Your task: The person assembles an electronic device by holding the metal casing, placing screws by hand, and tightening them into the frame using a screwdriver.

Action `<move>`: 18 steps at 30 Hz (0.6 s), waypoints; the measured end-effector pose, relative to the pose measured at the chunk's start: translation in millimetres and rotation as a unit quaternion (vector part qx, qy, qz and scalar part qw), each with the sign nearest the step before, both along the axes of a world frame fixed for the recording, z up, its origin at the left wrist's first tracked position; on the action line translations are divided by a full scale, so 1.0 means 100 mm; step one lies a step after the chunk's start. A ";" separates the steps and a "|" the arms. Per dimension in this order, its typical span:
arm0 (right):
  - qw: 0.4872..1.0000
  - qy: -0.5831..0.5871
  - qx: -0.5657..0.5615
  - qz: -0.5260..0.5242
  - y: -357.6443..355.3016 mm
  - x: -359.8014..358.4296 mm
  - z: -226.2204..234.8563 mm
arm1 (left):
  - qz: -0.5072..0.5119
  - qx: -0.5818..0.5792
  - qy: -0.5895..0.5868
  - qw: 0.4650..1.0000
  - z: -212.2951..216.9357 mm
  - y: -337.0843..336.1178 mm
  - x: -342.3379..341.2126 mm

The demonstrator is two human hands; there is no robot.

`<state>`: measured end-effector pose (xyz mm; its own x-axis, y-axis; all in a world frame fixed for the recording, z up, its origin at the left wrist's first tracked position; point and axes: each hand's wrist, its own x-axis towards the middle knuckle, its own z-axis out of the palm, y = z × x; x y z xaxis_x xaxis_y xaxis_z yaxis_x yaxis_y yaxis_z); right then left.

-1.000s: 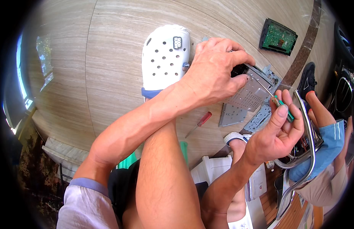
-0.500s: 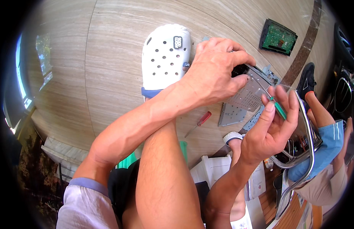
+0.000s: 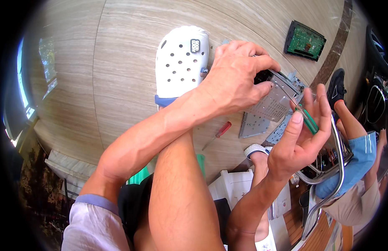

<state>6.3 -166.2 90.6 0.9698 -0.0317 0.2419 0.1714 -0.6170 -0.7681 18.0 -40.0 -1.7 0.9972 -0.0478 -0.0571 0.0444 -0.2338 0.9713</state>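
Note:
My left hand (image 3: 238, 79) grips a grey metal electronics chassis (image 3: 274, 100) by its upper left corner, holding it above the floor. My right hand (image 3: 300, 134) holds a green-handled screwdriver (image 3: 309, 119) between thumb and fingers, just right of the chassis, its tip toward the metal box. A perforated metal plate (image 3: 252, 124) hangs below the chassis.
A white clog with holes (image 3: 181, 62) is on my foot on the wood-look floor (image 3: 98, 83). A red-handled screwdriver (image 3: 219, 133) lies on the floor. A green circuit board (image 3: 305, 40) lies far right. Another person in blue shorts (image 3: 353, 163) sits at right by a chrome chair frame (image 3: 328, 175).
My right hand has shifted slightly left and up, bringing the green screwdriver closer to the chassis. My left hand keeps its grip.

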 end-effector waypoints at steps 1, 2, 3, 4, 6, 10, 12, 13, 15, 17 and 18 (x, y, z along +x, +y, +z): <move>1.000 0.008 0.020 0.000 0.01 -0.01 0.02 | 0.001 0.001 0.000 1.000 0.00 0.00 0.00; 0.998 0.045 -0.044 -0.024 0.01 -0.01 0.07 | 0.001 0.000 0.000 1.000 0.00 0.00 0.00; 0.990 0.082 -0.108 -0.048 0.02 -0.01 0.11 | -0.002 0.000 0.002 1.000 -0.01 0.00 0.00; 0.990 0.082 -0.108 -0.048 0.05 0.02 0.15 | -0.004 0.000 0.004 1.000 -0.01 0.00 -0.01; 0.966 0.144 -0.181 -0.115 0.12 0.07 0.21 | -0.003 0.000 0.004 1.000 0.00 0.00 -0.01; 0.975 0.101 -0.185 -0.064 0.03 0.02 0.10 | -0.004 0.005 0.001 1.000 0.00 0.01 -0.01; 0.990 0.056 -0.124 -0.039 0.00 -0.02 0.05 | -0.003 0.004 0.000 1.000 -0.01 0.00 -0.01; 0.990 0.055 -0.124 -0.039 0.00 -0.03 0.05 | -0.003 0.004 -0.001 1.000 -0.01 0.00 0.00; 0.994 0.027 -0.100 -0.014 -0.01 -0.04 0.03 | -0.003 0.006 0.000 1.000 -0.01 0.00 -0.01; 0.995 0.019 -0.093 -0.010 -0.01 -0.03 0.02 | -0.003 0.009 0.001 1.000 0.00 0.00 -0.01; 0.996 0.011 -0.085 -0.006 0.00 -0.02 0.02 | -0.003 0.008 0.000 1.000 0.00 0.00 0.00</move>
